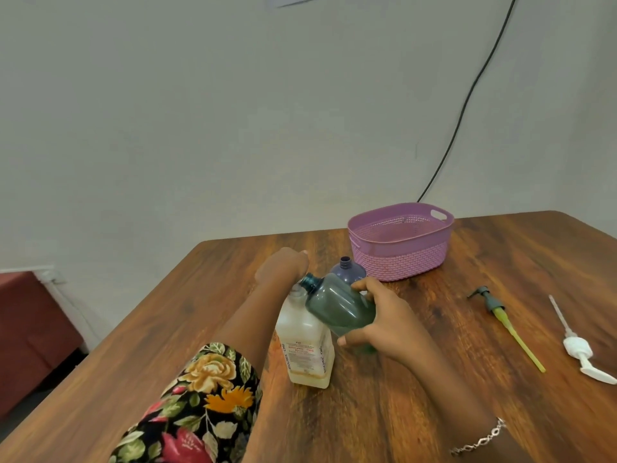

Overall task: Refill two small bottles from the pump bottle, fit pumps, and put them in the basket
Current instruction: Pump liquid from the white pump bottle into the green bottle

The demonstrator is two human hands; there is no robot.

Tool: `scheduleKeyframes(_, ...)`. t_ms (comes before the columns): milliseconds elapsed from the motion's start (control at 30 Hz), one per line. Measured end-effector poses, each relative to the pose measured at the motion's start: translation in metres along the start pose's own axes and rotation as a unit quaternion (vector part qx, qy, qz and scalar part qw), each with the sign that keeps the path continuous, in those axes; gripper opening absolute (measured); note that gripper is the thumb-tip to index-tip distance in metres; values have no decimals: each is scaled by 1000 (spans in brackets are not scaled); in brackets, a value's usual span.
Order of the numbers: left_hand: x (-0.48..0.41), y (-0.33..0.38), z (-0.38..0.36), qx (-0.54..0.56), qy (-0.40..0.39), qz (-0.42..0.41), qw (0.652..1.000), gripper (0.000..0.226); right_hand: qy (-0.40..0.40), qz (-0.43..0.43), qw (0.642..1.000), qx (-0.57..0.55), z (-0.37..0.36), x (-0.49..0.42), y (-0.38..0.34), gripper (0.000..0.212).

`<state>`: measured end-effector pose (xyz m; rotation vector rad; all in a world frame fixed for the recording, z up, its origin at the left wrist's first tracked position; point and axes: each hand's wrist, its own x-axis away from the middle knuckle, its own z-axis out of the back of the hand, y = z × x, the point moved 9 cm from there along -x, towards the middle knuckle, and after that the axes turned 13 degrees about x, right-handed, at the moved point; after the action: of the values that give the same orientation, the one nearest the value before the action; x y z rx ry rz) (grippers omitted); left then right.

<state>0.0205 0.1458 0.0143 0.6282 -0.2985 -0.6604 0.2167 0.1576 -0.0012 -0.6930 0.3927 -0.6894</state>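
Note:
A tall clear pump bottle [309, 350] with a white label stands mid-table. My left hand [282, 267] rests on its top, covering the pump head; its fingers are hidden. My right hand [380, 324] grips a small green bottle [337, 307], tilted with its open neck pointing left at the pump bottle's top. Just behind stands a small purple bottle [347, 270], uncapped and upright. An empty pink basket [400, 240] sits at the back. A grey pump with a yellow tube [500, 320] and a white pump [577, 347] lie on the table to the right.
The wooden table [417, 396] has its far edge near the wall and its left edge falling off to the floor. A black cable [467, 98] hangs down the wall behind the basket. A red-brown piece of furniture [30, 329] stands at the left.

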Motion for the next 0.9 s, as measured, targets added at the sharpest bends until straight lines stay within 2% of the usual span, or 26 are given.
scheduleKeyframes(167,-2,15,10,-12,5,-26,1000,46,13,12,1000,-8,9,-3,-7,70)
scheduleKeyframes(500,-7,-4,-2,-22,12,-11,1000,32,4,-2,1000,3,-4,-3,4,66)
scheduleKeyframes(733,1,15,11,-42,-23,-5,999,43,11,0,1000,5,7,-2,-6,73)
scheduleKeyframes(900,2,7,8,-41,24,-11,999,28,16,1,1000,14,3,-1,-1,69)
